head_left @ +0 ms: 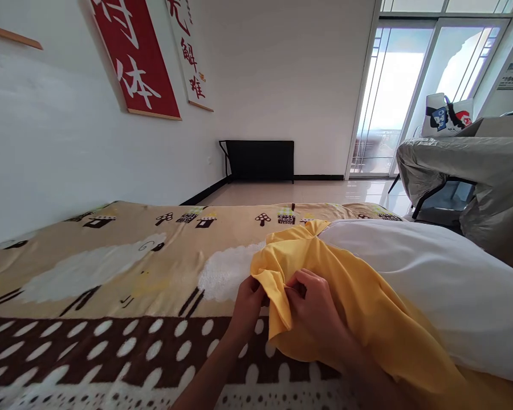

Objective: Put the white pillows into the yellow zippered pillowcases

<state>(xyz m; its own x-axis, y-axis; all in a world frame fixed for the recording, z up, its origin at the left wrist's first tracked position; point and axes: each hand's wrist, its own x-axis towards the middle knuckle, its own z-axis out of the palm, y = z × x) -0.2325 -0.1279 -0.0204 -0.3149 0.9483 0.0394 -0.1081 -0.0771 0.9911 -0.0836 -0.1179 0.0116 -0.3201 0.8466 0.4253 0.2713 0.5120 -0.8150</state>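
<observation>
A yellow fabric cover (pixel 350 285) lies partly over a plump white pillow-like bundle (pixel 444 285), and I cannot tell exactly what the bundle is. My left hand (pixel 248 302) pinches the cover's left edge between thumb and fingers. Close beside it, my right hand (pixel 314 304) grips another fold of the same cloth, its fingertips curled in. Between the two hands the fabric is bunched and creased. Both lie on a beige blanket (pixel 175 302) printed with sheep, mushrooms and houses, with a brown, white-spotted border nearest me.
Beyond the blanket, a black folded panel (pixel 260 161) leans by the far wall. To the right stands a table under a grey cover (pixel 474 156), bearing a printed bag (pixel 436 117), with a chair (pixel 444 205) beneath. Red and white scrolls (pixel 143 62) hang at left; glass doors (pixel 393 102) are behind.
</observation>
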